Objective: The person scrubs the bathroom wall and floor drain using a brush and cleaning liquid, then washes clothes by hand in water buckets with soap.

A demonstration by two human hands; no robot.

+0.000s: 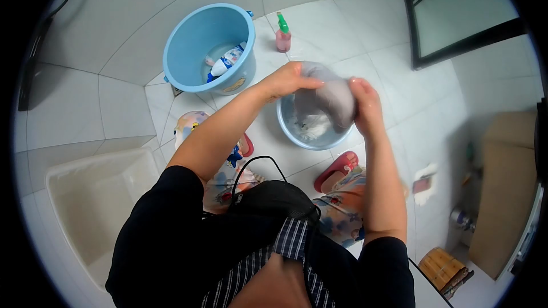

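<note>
A wet grey cloth (328,94) is stretched between my two hands, above a light blue basin (323,147) on the floor. My left hand (290,80) grips its upper left edge, thumb over the fabric. On the right side my right hand (367,102) holds the cloth with closed fingers. Water and something whitish (313,128) show inside the basin under the cloth. The far part of the basin is hidden by the cloth and my hands.
A large blue bucket (177,45) with a blue and white packet (228,61) stands back left, beside a pink spray bottle (283,40). At left is a white tub (57,188); a wooden bucket (442,268) sits at lower right. Red slippers (337,171) flank the basin.
</note>
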